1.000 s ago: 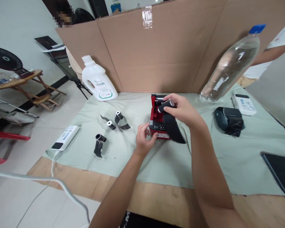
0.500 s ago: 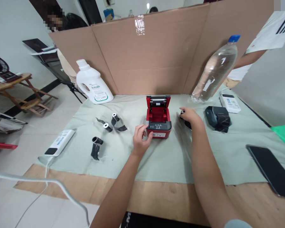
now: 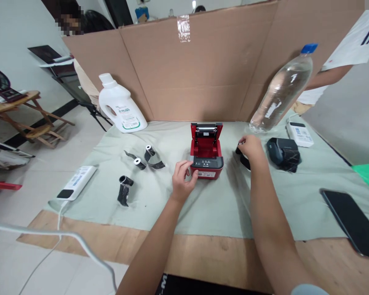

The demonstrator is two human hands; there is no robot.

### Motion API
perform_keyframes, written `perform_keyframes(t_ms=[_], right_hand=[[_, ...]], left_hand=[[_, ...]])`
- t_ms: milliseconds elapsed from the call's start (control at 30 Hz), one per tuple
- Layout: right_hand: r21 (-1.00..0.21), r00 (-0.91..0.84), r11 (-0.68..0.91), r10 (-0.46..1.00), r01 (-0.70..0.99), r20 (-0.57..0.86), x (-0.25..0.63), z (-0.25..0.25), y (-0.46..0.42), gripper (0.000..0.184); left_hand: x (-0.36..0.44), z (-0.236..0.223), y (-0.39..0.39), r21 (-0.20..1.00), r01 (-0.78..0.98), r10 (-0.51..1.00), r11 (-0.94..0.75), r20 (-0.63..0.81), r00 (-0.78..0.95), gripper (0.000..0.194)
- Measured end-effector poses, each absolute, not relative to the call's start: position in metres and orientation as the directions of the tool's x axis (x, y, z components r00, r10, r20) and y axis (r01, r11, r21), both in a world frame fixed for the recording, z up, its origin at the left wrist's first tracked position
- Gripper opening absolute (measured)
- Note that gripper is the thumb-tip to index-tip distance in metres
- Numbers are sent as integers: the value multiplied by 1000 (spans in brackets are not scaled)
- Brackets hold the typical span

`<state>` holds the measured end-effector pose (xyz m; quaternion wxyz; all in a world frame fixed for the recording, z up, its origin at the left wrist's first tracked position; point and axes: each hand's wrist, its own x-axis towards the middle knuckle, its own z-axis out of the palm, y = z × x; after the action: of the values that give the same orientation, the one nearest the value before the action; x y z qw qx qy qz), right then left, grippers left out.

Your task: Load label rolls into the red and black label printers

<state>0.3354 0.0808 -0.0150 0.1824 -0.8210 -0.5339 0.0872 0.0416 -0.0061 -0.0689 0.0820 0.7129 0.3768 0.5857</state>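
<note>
A small red and black printer [image 3: 206,164] stands mid-table with its lid raised and its red inner bay showing. At its front left corner, my left hand [image 3: 183,180] grips the edge with curled fingers and thumb. To the printer's right, my right hand [image 3: 251,147] pinches a small black roll [image 3: 243,159] with a loose black strip; the fingers partly hide it. On the left of the cloth lie several similar black rolls with white cores, one of them a roll [image 3: 126,181] with its strip unwound.
A white jug [image 3: 123,108] and a tilted clear bottle [image 3: 284,92] lean by the cardboard screen [image 3: 199,78]. On the right are a black device [image 3: 283,153], a white power bank [image 3: 299,133] and a phone [image 3: 352,221]. Another white power bank [image 3: 76,184] with a cable lies left.
My right hand has drawn back slightly to the right, its fingers now closed in a pinch on the black roll. My left hand stays at the printer's corner.
</note>
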Motion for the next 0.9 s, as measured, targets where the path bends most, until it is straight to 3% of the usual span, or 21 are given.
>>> perform_keyframes(t_ms=[300, 433, 500, 567, 667, 767, 900], right_hand=[[-326, 443, -416, 897, 849, 10, 334, -9, 73, 47], [-333, 471, -459, 881, 824, -49, 334, 2, 70, 30], [-397, 484, -431, 874, 810, 39, 332, 19, 62, 24], [-498, 442, -282, 865, 820, 237, 327, 46, 46, 21], [-634, 296, 137, 797, 761, 527, 310, 90, 14, 20], [-761, 218, 412, 792, 501, 571, 278, 115, -9, 23], [-872, 58, 459, 879, 170, 474, 234, 110, -5, 28]], left_hand=[[40, -69, -5, 546, 450, 626, -707, 779, 38, 21], [40, -69, -5, 543, 454, 624, -706, 781, 35, 20], [40, -68, -6, 546, 464, 631, -697, 775, 36, 19], [40, -67, -6, 548, 470, 636, -692, 771, 36, 19], [41, -66, -6, 548, 460, 630, -699, 776, 32, 18], [41, -65, -6, 554, 452, 631, -699, 775, 26, 18], [40, -62, -7, 641, 386, 675, -664, 736, -62, 21]])
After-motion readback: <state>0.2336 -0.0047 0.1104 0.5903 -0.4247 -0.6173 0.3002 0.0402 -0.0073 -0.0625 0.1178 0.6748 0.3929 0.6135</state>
